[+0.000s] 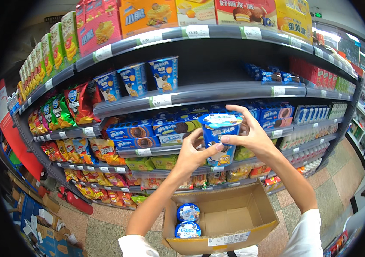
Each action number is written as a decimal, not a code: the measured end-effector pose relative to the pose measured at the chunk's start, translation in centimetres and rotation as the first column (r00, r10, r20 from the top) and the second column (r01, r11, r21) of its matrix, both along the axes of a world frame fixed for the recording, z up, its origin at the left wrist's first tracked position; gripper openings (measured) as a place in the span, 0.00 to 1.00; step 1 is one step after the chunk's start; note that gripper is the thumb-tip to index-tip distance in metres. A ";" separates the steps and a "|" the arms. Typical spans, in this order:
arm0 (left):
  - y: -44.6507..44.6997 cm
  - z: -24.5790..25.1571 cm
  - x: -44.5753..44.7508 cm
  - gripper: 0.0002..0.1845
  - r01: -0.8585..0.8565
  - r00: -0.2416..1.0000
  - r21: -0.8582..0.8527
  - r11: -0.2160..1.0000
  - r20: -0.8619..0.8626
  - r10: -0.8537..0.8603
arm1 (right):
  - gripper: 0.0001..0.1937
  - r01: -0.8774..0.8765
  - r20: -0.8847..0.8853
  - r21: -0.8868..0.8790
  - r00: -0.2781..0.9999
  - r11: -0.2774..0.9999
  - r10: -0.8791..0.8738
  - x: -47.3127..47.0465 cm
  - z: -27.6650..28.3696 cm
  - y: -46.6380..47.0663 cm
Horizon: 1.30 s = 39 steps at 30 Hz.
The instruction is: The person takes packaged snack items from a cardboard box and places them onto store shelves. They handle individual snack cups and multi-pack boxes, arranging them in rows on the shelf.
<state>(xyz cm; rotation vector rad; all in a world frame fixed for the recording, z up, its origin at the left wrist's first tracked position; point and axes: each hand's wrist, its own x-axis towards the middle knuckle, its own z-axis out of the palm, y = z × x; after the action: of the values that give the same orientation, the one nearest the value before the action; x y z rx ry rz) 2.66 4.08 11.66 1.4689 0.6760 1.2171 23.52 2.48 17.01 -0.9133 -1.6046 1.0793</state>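
Observation:
Both hands hold one blue paper snack cup [216,128] with a foil lid, upright in front of the shelves. My left hand [193,151] grips its lower left side, and my right hand [250,131] holds its right side, thumb across the front. Below them is a cardboard box [234,192], with two similar lidded cups [188,212] at its left end. Three matching blue cups [164,74] stand in a row on the shelf [201,91] at upper left, each facing outward.
Boxed blue cookies [131,129] fill the shelf below the cups. Bagged chips [79,99] stand at left, snack cartons [246,13] on top. Blue-wrapped packs [270,75] lie at upper right. A red fire extinguisher [75,200] lies on the floor at lower left.

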 end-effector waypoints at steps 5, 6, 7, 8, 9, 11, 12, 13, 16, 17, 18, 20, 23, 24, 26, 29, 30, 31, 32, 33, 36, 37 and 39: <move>2.0 1.2 -0.6 0.43 0.012 0.998 0.167 0.986 0.052 -0.021 | 0.38 0.032 0.147 0.264 0.986 0.964 -0.073 -1.0 2.7 2.2; 2.5 0.9 -1.3 0.49 -0.035 0.999 0.169 0.985 0.034 0.030 | 0.38 0.032 0.062 0.303 0.997 0.952 -0.053 -1.8 3.4 2.8; 2.2 1.3 -1.3 0.52 -0.095 0.995 0.198 0.976 0.042 0.088 | 0.38 0.050 0.036 0.320 0.997 0.946 -0.065 -2.0 4.6 3.3; 2.6 1.1 -1.5 0.50 -0.132 0.991 0.216 0.967 0.038 0.127 | 0.39 0.074 0.011 0.409 0.996 0.910 -0.086 -2.1 5.4 4.4; 2.8 0.7 -1.8 0.49 -0.167 0.986 0.236 0.957 0.035 0.163 | 0.39 0.100 -0.015 0.495 0.994 0.863 -0.107 -2.1 6.2 5.6; 2.7 0.1 -2.3 0.44 -0.184 0.982 0.243 0.952 -0.002 0.190 | 0.41 0.181 -0.006 0.591 0.975 0.786 -0.220 -1.8 7.5 7.9; 2.6 -0.3 -2.7 0.42 -0.196 0.978 0.248 0.949 -0.021 0.207 | 0.42 0.200 0.013 0.641 0.962 0.741 -0.271 -1.9 8.0 9.0; 2.7 -0.7 -3.2 0.39 -0.197 0.978 0.241 0.950 -0.025 0.209 | 0.42 0.224 0.010 0.677 0.950 0.701 -0.312 -2.2 8.1 10.1; 3.0 -1.7 -4.0 0.29 -0.226 0.973 0.232 0.946 -0.001 0.232 | 0.42 0.243 0.012 0.743 0.927 0.624 -0.374 -3.2 7.9 13.1; 2.9 -1.9 -4.2 0.28 -0.220 0.974 0.225 0.949 -0.007 0.227 | 0.43 0.251 0.009 0.754 0.921 0.608 -0.390 -3.5 7.8 13.9; 3.0 -2.0 -4.5 0.28 -0.218 0.974 0.223 0.950 -0.010 0.226 | 0.43 0.255 0.004 0.768 0.915 0.587 -0.403 -3.9 7.8 14.7; 3.1 -2.5 -5.0 0.25 -0.215 0.973 0.248 0.945 -0.022 0.228 | 0.46 0.287 -0.039 0.699 0.930 0.655 -0.366 -4.5 7.7 15.9; 2.8 -2.9 -5.4 0.23 -0.205 0.976 0.172 0.964 -0.035 0.213 | 0.53 0.332 -0.073 0.628 0.926 0.704 -0.371 -5.1 8.0 18.1; 2.8 -3.1 -5.5 0.23 -0.210 0.973 0.187 0.960 -0.051 0.223 | 0.54 0.351 -0.072 0.602 0.919 0.718 -0.388 -5.0 8.1 18.8; 2.9 -3.3 -5.9 0.23 -0.182 0.975 0.186 0.966 -0.096 0.202 | 0.58 0.367 -0.057 0.534 0.915 0.762 -0.400 -4.6 8.6 19.9; 2.8 -3.6 -6.3 0.22 -0.175 0.977 0.138 0.975 -0.099 0.190 | 0.59 0.345 -0.013 0.433 0.926 0.833 -0.377 -4.9 8.9 20.5; 2.8 -3.8 -6.4 0.21 -0.171 0.978 0.124 0.977 -0.101 0.184 | 0.61 0.324 -0.001 0.402 0.935 0.856 -0.353 -4.9 8.9 21.0; 2.8 -3.9 -6.5 0.21 -0.167 0.979 0.111 0.980 -0.102 0.178 | 0.62 0.305 -0.002 0.401 0.943 0.864 -0.333 -4.7 8.8 21.3; 3.0 -4.3 -6.4 0.19 -0.168 0.980 0.122 0.978 -0.089 0.179 | 0.62 0.287 -0.002 0.401 0.950 0.870 -0.313 -4.4 8.7 21.7; 3.1 -4.5 -6.4 0.19 -0.165 0.980 0.120 0.979 -0.089 0.176 | 0.63 0.267 0.000 0.397 0.957 0.878 -0.291 -4.5 8.6 21.6; 3.2 -5.0 -6.5 0.18 -0.155 0.982 0.111 0.982 -0.090 0.165 | 0.66 0.257 0.055 0.395 0.952 0.882 -0.302 -4.6 8.5 21.5; 3.2 -5.1 -6.4 0.18 -0.153 0.982 0.105 0.983 -0.091 0.163 | 0.66 0.254 0.065 0.392 0.951 0.884 -0.302 -4.5 8.5 21.5; 3.3 -5.4 -6.3 0.18 -0.144 0.984 0.091 0.985 -0.092 0.153 | 0.67 0.239 0.083 0.379 0.953 0.894 -0.291 -4.3 8.3 21.6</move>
<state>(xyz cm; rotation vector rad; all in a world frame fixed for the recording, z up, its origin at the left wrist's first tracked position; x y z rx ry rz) -3.66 7.39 6.26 1.5793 0.8222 1.3067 19.22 24.10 25.35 -0.9334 -1.6627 0.5106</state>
